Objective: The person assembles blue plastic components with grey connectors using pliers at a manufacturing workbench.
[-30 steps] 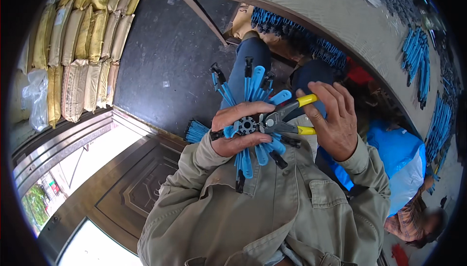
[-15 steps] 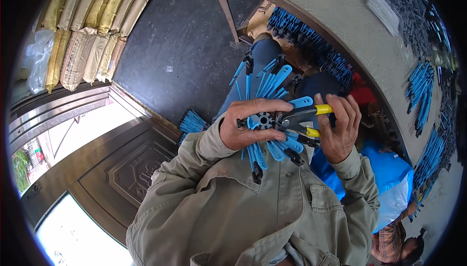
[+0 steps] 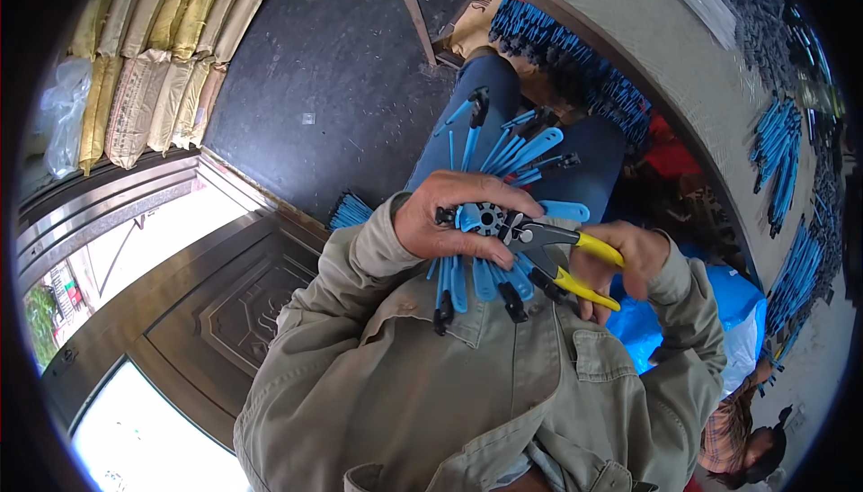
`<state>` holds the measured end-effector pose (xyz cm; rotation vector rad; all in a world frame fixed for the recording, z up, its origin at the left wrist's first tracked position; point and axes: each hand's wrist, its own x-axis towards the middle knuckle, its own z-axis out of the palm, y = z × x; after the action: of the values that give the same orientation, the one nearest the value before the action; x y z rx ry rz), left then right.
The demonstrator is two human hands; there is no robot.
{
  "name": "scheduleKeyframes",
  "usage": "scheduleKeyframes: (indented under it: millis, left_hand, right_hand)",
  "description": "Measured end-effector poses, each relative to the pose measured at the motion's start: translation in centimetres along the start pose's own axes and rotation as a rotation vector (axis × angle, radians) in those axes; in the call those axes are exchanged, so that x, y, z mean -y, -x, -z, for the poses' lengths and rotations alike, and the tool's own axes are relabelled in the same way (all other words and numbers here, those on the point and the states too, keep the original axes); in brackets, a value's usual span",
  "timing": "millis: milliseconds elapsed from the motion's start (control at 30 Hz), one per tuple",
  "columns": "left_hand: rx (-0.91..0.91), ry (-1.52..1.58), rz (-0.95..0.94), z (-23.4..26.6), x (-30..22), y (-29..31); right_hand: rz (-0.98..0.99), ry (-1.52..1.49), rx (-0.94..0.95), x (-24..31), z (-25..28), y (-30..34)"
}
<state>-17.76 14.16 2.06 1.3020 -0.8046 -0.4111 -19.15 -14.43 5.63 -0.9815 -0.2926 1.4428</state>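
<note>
My left hand (image 3: 463,213) is closed round a bundle of blue plastic strips with black ends, fanned out like spokes about a round slotted hub (image 3: 488,219). Long blue strips (image 3: 530,150) stick out above and below my fingers. A pair of cutting pliers (image 3: 562,249) with yellow handles has its dark jaws at the right side of the hub, beside my left fingertips. My right hand (image 3: 629,263), partly blurred, is on the spread handles, with some fingers hidden behind them. Whether the jaws touch a strip cannot be made out.
A curved-looking table (image 3: 629,33) bears blue strip piles (image 3: 778,155) and dark parts. More strips fill a box (image 3: 562,38) beneath it. Blue plastic sacking (image 3: 724,294) lies at my right, near another person (image 3: 742,447). Stacked sacks (image 3: 144,105) and a door (image 3: 243,303) stand left.
The pliers' handles have spread wider and swung downward, and my right hand has shifted lower around them. The bundle has turned slightly in my left hand. The view has shifted a little.
</note>
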Motion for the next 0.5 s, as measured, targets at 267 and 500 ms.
scheduleKeyframes:
  millis: [267,500]
  left_hand:
    - [-0.162,0.002,0.100,-0.5,0.1,0.3]
    - [0.044,0.058,0.006,0.5,0.7,0.0]
  right_hand:
    - [0.233,1.341,-0.710,1.8,-5.1,-0.7]
    - [-0.020,-0.228,-0.072,-0.5,-0.3,0.5]
